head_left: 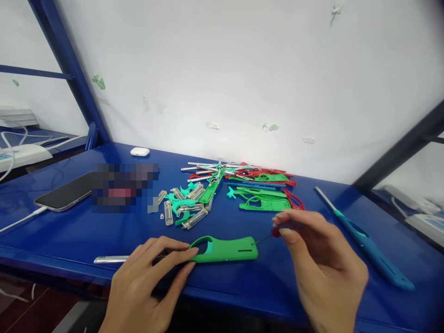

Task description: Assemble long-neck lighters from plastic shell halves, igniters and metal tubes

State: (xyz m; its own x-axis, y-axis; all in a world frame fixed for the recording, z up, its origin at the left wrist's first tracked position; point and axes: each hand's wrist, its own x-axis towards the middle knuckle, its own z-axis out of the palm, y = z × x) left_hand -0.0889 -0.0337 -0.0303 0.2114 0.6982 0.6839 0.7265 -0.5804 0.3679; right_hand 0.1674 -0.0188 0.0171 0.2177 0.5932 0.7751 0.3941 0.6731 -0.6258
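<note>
A green plastic lighter body [227, 249] with a metal tube [111, 259] at its left end lies on the blue shelf [243, 286] near the front edge. My left hand [149, 282] grips it at the handle loop, fingers curled round it. My right hand [322, 263] is just right of the green body, thumb and fingers pinching a small red-handled tool [275, 232] whose thin dark tip points at the body's right end.
Behind lie a pile of green and red lighter shells [263, 194], teal triggers and clear metal parts [185, 206]. A finished teal lighter [367, 245] lies at the right, a phone [65, 192] on a cable at the left, a white earbud case [139, 151] by the wall.
</note>
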